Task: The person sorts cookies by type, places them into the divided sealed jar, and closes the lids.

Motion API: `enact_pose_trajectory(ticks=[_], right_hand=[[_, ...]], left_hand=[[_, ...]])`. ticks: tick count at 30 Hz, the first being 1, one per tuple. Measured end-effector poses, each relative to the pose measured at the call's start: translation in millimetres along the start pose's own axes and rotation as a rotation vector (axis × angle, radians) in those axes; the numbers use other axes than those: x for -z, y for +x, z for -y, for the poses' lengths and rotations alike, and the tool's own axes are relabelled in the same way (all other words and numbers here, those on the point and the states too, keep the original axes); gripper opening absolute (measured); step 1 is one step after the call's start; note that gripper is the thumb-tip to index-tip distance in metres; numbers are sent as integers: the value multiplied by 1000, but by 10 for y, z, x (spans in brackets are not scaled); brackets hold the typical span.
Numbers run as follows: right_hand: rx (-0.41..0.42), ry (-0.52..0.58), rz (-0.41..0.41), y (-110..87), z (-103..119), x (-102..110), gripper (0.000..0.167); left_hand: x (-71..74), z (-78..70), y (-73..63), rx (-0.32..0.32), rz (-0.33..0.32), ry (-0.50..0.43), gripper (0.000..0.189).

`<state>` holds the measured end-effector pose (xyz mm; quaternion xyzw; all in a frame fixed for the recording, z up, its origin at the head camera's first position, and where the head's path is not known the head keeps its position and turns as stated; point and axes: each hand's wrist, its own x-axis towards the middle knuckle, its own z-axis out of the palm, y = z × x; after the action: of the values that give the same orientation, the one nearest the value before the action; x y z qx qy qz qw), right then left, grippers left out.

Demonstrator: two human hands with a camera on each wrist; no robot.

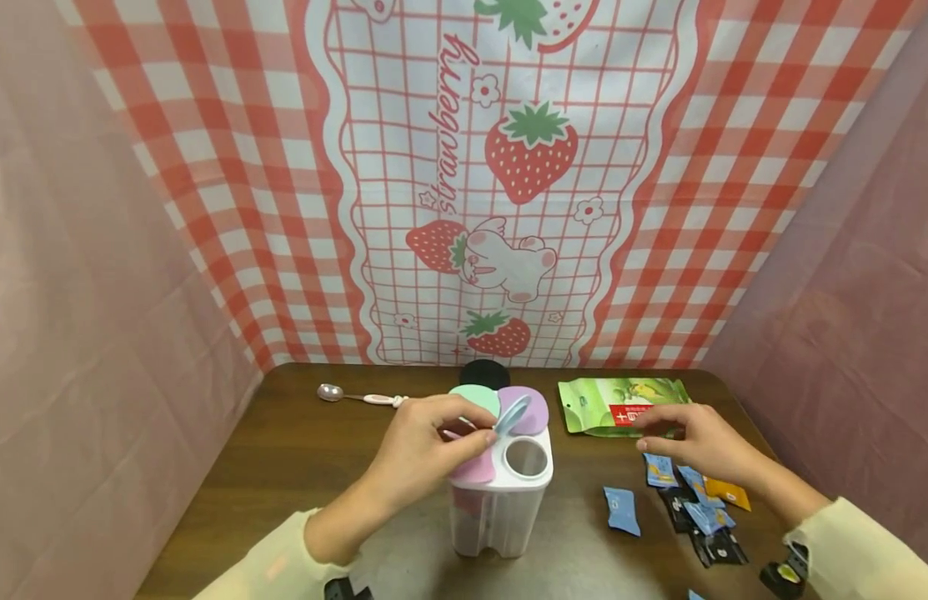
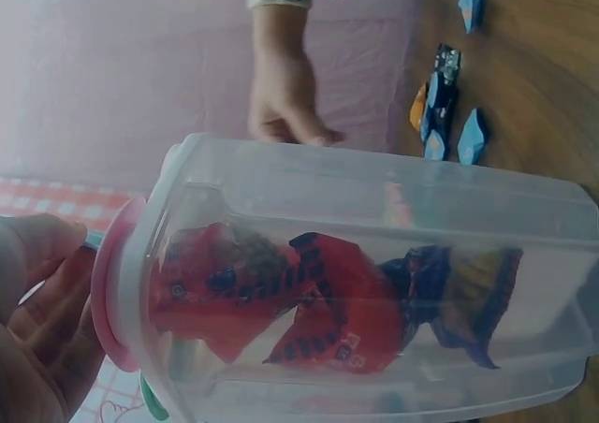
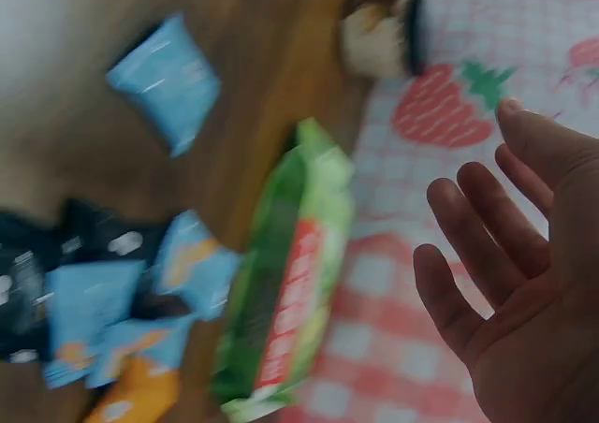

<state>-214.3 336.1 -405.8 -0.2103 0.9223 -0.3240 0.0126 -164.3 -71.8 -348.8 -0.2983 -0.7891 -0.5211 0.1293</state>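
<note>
A clear container point(image 1: 501, 517) with a white top stands upright on the table, its flip lids pink, green, purple and light blue. My left hand point(image 1: 426, 442) pinches the raised light blue lid point(image 1: 514, 415) between thumb and fingers, and the round opening point(image 1: 525, 457) beneath it is uncovered. Red wrapped packets point(image 2: 328, 301) show through the container's side wall. To the right, my right hand point(image 1: 696, 437) hovers with loosely bent fingers and nothing in it, over the near edge of the green bag point(image 1: 584, 404) and close to the small wrapped packets point(image 1: 660, 471).
Blue, black and orange packets lie in a loose pile at right, with one blue packet point(image 1: 622, 511) apart. A spoon point(image 1: 358, 397) with a white handle lies at back left. Behind the container stands a jar with a black lid point(image 1: 484, 374). A strawberry-print cloth point(image 1: 509, 250) hangs behind.
</note>
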Motion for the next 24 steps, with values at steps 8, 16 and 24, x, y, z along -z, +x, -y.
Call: enact_pose_trajectory(ticks=[8,16,24], right_hand=[[-78,-29,42,-132,-559,-197,32],[-139,-36,28,-142,-871,-285,44],[-166,-72,33,-139,-1077,-382,48]], left_hand=[[0,20,6,-8,-3,-20,11],[-8,18,5,-9,-4,-11,11],[-10,13,-3,-3,-8,-7,12]])
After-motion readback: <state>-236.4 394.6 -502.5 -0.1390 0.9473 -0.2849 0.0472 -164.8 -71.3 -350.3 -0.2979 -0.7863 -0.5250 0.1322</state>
